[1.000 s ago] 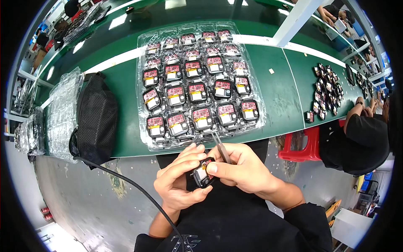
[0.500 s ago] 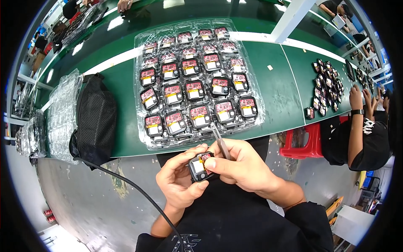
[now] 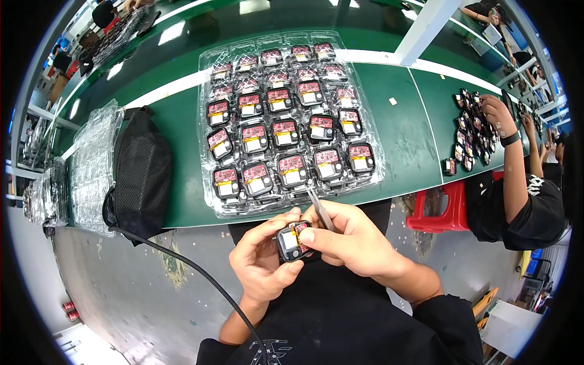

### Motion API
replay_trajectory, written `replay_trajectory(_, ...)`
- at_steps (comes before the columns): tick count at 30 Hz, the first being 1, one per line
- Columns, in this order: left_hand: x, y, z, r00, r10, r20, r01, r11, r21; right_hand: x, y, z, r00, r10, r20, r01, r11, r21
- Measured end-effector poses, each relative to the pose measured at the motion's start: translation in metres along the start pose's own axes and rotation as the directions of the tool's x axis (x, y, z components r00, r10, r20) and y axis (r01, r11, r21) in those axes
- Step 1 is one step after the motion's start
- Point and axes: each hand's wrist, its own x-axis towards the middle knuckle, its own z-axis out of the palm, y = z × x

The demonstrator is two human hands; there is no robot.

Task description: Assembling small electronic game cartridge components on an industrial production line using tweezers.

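Note:
Between my hands, just off the table's front edge, is a small black device housing [image 3: 291, 241] with a white block, a red circuit board and a strip of yellow tape inside. My left hand [image 3: 258, 255] is closed around its left side, fingers above and thumb below. With its thumb, my right hand [image 3: 350, 240] presses on the red board. Metal tweezers [image 3: 323, 213] are also held in that hand, their tips pointing up and away toward the tray. The clear plastic tray [image 3: 371, 161] beyond my hands carries rows of similar open housings [image 3: 292, 170].
Left of the tray lie a black mesh bag [image 3: 143, 173] and stacked clear trays [image 3: 91, 167]. A black cable [image 3: 194, 264] runs past my left forearm. At right, another person's hand [image 3: 499, 114] is over a pile of housings [image 3: 471, 131], near a red stool [image 3: 435, 210].
My hands and the housing have barely shifted, keeping the same hold. The person at right has reached forward over the pile of housings. The whole view has moved slightly.

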Motion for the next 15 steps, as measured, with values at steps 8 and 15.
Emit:
replay_trajectory(8, 0.009, 0.0, -0.01, 0.988, 0.12, 0.099, -0.135, 0.978, 0.158, 0.003, 0.001, -0.002, 0.997, 0.053, 0.053, -0.061, 0.981, 0.184)
replay_trajectory(15, 0.018, 0.007, -0.015, 0.957, 0.172, 0.234, -0.237, 0.929, 0.284, 0.003, 0.005, 0.0, 0.994, 0.041, 0.103, -0.072, 0.945, 0.32)
